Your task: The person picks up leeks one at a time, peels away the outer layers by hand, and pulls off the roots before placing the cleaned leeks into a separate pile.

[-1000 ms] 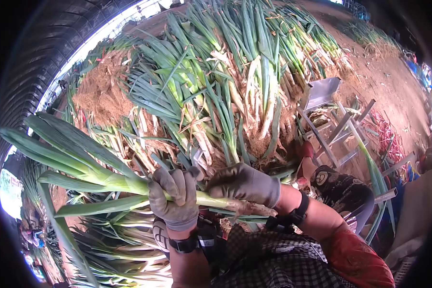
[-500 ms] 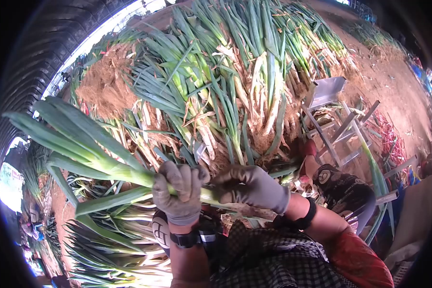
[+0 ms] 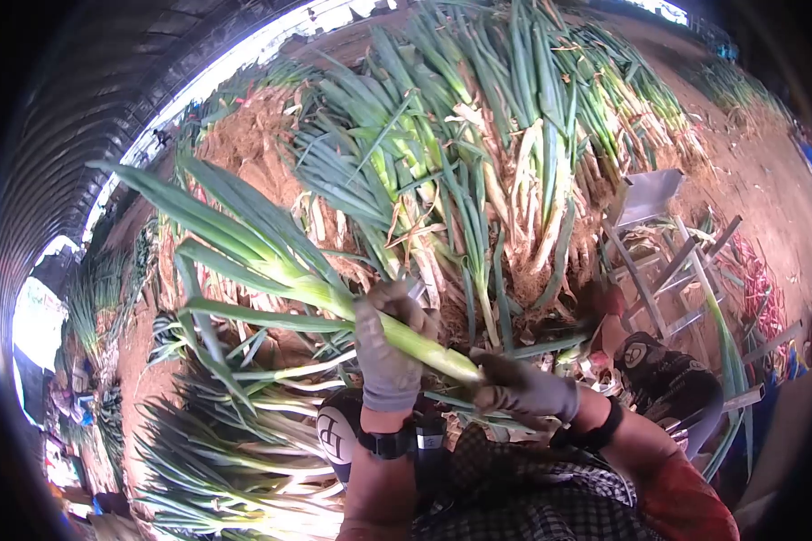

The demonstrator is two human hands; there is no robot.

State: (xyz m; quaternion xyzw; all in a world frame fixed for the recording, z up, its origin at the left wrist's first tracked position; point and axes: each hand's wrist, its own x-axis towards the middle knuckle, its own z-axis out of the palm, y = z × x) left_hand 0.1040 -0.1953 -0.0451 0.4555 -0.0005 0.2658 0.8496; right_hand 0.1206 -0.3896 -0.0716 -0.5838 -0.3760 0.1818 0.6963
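Note:
A large green onion (image 3: 311,290) lies slantwise across the middle of the head view, its leaves fanning to the upper left and its pale stalk running down to the right. My left hand (image 3: 390,347), in a grey glove, is wrapped round the stalk below the leaves. At the stalk's lower end my right hand (image 3: 528,392), also gloved, has its fingers curled against it. The onion's root end is hidden by those fingers. Below my left forearm lies a pile of green onions (image 3: 253,451) with long pale stalks.
Ahead is a large heap of unpeeled green onions (image 3: 514,153) with dry roots. To the right stands a metal frame (image 3: 636,279) with a tray-like plate (image 3: 650,197). Red strands (image 3: 751,279) lie on the dirt ground (image 3: 758,194) beyond it.
The view has shifted, so the scene sits farther right. My right hand has slid toward the stalk's lower end, and more bare pale stalk shows between my hands.

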